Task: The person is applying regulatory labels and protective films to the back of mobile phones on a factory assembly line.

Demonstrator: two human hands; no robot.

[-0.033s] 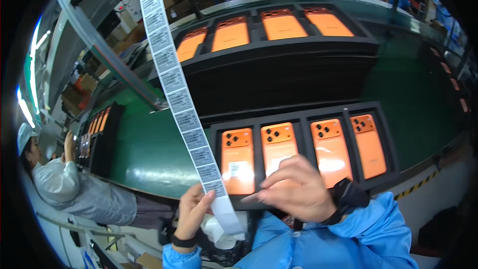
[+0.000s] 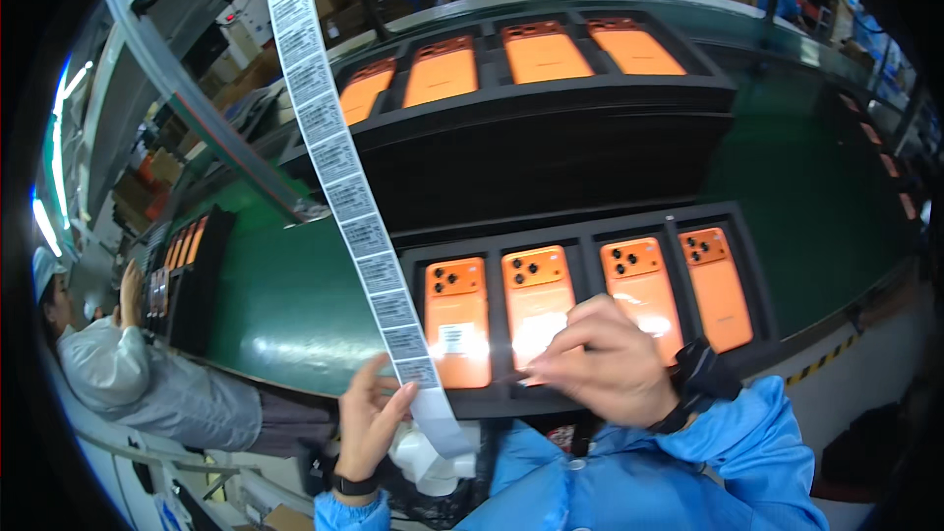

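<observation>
My left hand (image 2: pixel 372 423) holds a long strip of printed white labels (image 2: pixel 362 236) near its lower end, thumb on the strip. The strip rises past the upper edge of the picture, and its lowest part is blank backing. My right hand (image 2: pixel 615 364) is pinched closed above the near black tray (image 2: pixel 580 226), over the lower part of the second orange phone (image 2: pixel 539 300). A thin, partly pale thing shows at its fingertips, too blurred to name. The leftmost phone (image 2: pixel 457 364) lies back up with a white label on it. Two more orange phones lie to the right.
Behind stands a tall black stack of trays (image 2: pixel 551 98) topped by several orange phones. A slanted metal post (image 2: pixel 211 123) rises at the left. A co-worker (image 2: pixel 147 374) stands farther left beside another tray. White crumpled backing (image 2: pixel 428 462) hangs below my left hand.
The view has shifted slightly. My right hand has moved a little up and right, from the gap beside the leftmost phone to the second phone. My left hand keeps the strip.
</observation>
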